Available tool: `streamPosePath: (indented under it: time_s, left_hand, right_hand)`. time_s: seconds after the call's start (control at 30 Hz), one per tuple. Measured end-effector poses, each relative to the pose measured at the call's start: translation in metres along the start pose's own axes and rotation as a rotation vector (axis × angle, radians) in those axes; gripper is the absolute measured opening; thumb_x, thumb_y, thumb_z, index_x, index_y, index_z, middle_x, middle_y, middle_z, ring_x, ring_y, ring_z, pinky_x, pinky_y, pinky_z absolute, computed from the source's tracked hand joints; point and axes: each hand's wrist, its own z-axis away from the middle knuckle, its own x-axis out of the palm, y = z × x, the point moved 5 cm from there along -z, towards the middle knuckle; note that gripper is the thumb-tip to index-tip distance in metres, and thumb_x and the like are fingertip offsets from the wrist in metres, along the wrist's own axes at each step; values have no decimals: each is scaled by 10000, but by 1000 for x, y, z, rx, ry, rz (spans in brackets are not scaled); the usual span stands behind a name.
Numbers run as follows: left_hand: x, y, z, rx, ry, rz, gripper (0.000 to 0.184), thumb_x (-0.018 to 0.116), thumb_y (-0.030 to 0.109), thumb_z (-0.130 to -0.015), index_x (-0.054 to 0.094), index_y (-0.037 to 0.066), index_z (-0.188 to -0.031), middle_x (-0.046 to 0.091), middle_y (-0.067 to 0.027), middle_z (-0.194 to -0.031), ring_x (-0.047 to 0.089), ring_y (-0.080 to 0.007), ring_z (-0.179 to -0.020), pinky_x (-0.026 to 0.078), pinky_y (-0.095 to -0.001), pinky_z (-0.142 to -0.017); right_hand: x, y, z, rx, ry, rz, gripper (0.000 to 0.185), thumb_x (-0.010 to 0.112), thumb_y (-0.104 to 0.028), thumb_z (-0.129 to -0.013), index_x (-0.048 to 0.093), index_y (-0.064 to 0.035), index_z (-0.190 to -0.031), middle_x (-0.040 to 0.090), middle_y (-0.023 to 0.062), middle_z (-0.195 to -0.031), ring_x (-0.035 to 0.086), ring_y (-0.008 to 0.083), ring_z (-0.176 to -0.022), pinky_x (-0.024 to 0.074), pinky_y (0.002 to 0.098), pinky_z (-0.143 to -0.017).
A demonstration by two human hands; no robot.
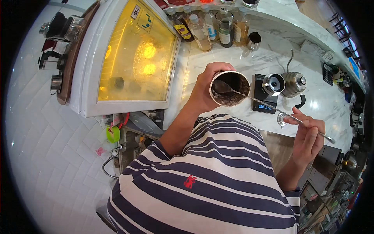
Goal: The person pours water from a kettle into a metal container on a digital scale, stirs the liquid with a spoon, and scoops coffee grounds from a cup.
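My left hand (208, 87) is wrapped round a pale-rimmed cup (230, 102), tilted so that its dark-stained inside shows. The bowl of a long twisted metal spoon (269, 106) is inside the cup. Near the far end of its handle, the fingers of my right hand (309, 134) pinch the spoon. Just beyond the cup, a black digital scale (265, 106) lies on the marble counter (233, 123), with a round metal vessel (273, 84) on it. A steel gooseneck kettle (295, 84) stands to the right of the vessel.
Several bottles (200, 33) and a metal pitcher (254, 41) stand along the back. At left is a glass-doored cabinet (136, 58) lit yellow, with a sink (130, 146) below it. A calculator (328, 74) lies at far right. A small round metal item (281, 119) is near my right hand.
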Motion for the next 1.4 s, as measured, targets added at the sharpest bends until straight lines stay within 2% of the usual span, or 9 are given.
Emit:
streamPosePath:
  time_s: [0.23, 0.63, 0.67, 0.77, 0.8, 1.0, 1.1, 1.3, 1.4]
  left_hand:
    - [8, -10, 2, -205, -51, -109, 882, 1005, 102, -637, 483, 75, -1347, 646, -98, -1268, 652, -213, -1146, 524, -341, -999]
    - [49, -111, 30, -455, -15, -1, 842, 1004, 162, -682, 502, 55, -1350, 671, -75, -1256, 645, -160, -1155, 518, -340, -1025]
    - [53, -121, 34, -485, 32, 20, 816, 1005, 185, -665, 547, 44, -1326, 703, -92, -1197, 662, -211, -1163, 523, -361, -1026]
    - [64, -176, 58, -434, 17, -187, 853, 995, 148, -694, 498, 48, -1379, 662, -95, -1282, 646, -178, -1186, 522, -341, -1031]
    - [68, -192, 65, -452, 51, -187, 845, 999, 181, -681, 528, 57, -1371, 664, -115, -1266, 657, -219, -1181, 529, -373, -1023]
    - [84, -207, 66, -606, 17, -374, 799, 1007, 280, -643, 603, 68, -1298, 663, -167, -1216, 663, -328, -1142, 526, -453, -1000]
    - [86, -215, 72, -644, -8, -400, 914, 991, 390, -619, 567, 97, -1375, 636, -153, -1291, 601, -364, -1214, 471, -502, -1048]
    - [85, -220, 80, -628, 10, -421, 903, 984, 428, -628, 573, 116, -1368, 636, -136, -1298, 543, -346, -1288, 364, -539, -1092]
    - [83, -208, 78, -547, -2, -512, 839, 989, 400, -652, 590, 99, -1326, 627, -185, -1269, 603, -394, -1210, 472, -503, -1041]
  right_hand:
    - [-18, 42, 15, 203, 195, -196, 324, 322, -230, -1168, 533, 14, -1138, 727, 275, -1042, 760, 367, -940, 564, 457, -982]
    - [-70, 44, 58, 207, 527, -215, 290, 370, -225, -1161, 562, -9, -1144, 750, 255, -1013, 751, 354, -956, 545, 458, -995]
    - [-77, 44, 64, 197, 557, -202, 288, 370, -216, -1159, 561, 0, -1145, 748, 257, -1030, 749, 364, -973, 549, 451, -992]
    - [-99, 52, 82, 187, 657, -79, 287, 373, -212, -1158, 552, 13, -1154, 745, 264, -1047, 745, 373, -995, 550, 446, -998]
    - [-105, 57, 87, 194, 683, -49, 284, 374, -208, -1157, 547, 18, -1157, 743, 265, -1050, 743, 374, -1001, 551, 441, -1001]
    - [-115, 83, 100, 242, 745, 77, 246, 374, -163, -1143, 528, 28, -1162, 732, 268, -1063, 740, 356, -1030, 549, 413, -1021]
    - [-110, 90, 97, 243, 709, 118, 263, 361, -168, -1151, 533, 31, -1165, 732, 268, -1068, 744, 358, -1020, 553, 420, -1014]
    - [-103, 104, 89, 255, 658, 142, 243, 363, -153, -1142, 524, 23, -1188, 727, 259, -1084, 734, 332, -1056, 533, 397, -1025]
    - [-99, 105, 82, 245, 608, 201, 248, 357, -150, -1142, 532, 21, -1184, 727, 247, -1091, 729, 313, -1074, 521, 394, -1033]
